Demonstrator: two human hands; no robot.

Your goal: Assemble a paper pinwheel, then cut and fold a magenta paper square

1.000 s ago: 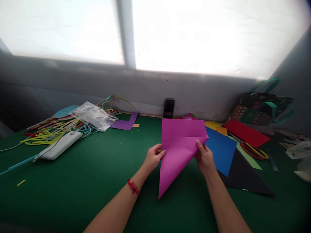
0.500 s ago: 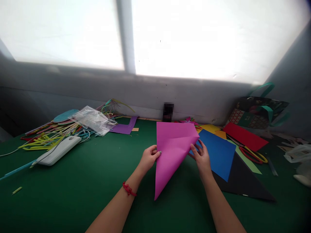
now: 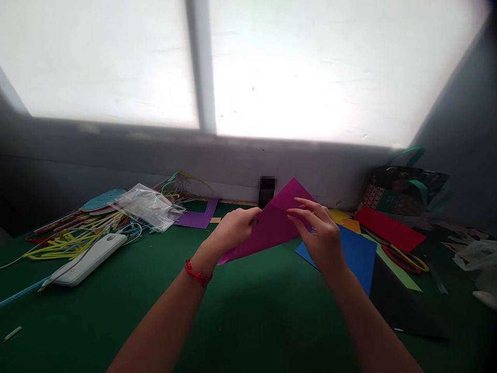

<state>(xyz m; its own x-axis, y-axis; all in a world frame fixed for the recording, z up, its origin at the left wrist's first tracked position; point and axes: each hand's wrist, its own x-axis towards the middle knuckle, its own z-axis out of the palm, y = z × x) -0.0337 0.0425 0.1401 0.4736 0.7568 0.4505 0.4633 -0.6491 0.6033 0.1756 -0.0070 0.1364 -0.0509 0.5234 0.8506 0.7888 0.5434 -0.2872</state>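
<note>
Magenta paper (image 3: 272, 228), one sheet: held raised over the green tabletop (image 3: 233, 321), between the two hands, upper corner pointing up toward the wall (image 3: 233, 168). Its upper left edge slopes down to the left hand (image 3: 237, 229); its lower edge stands apart from the tabletop. Left hand: fingers closed on the sheet's left edge; red bracelet (image 3: 198, 274) at the wrist. Right hand (image 3: 319, 228): fingers parted and lightly curled before the sheet's right part; whether the tips touch it, cannot tell. Room: green tabletop extends below both hands, from a long white device (image 3: 87, 261) at left to blue paper (image 3: 359, 254) at right, the latter partly behind the right hand. Condition of sheet: folded over or slanted into a point, face shaded dark, lower left end curled and brighter pink. Surface, left: coloured stems (image 3: 66, 241), clear plastic bag (image 3: 145, 207), purple paper (image 3: 194, 219). Surface, right: black sheet (image 3: 399, 305), red paper (image 3: 388, 228), scissors (image 3: 396, 247) with red and yellow handles. Behind: patterned bag (image 3: 404, 191); bright white panels (image 3: 310, 77) above the wall.
</note>
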